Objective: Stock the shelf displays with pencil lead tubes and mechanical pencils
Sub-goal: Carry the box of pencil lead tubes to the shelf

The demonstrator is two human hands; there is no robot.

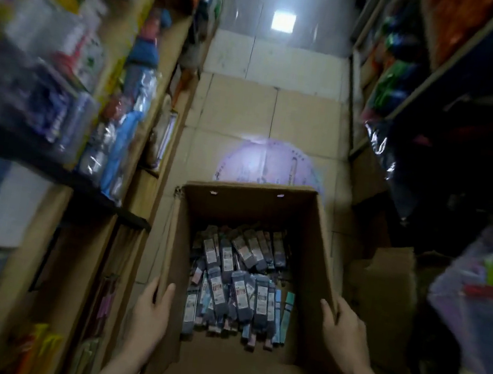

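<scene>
The aisle is dim overall, with a muddy, low-contrast cast. The brightest spots are two white patches of glare on the glossy floor tiles point(283, 21) at the far end, reflected ceiling light that fades to grey towards the near end. The shelves on the left point(49, 70) are smeared by heavy motion blur, their packaging streaked and unreadable. The shelves on the right point(456, 127) sink into deep shadow, broken only by small glints on plastic wrapping. Wide-angle distortion bends the shelf lines outward at both edges. The cardboard box point(319, 247) near the centre is the sharpest area, though soft, its inner walls shaded.
</scene>
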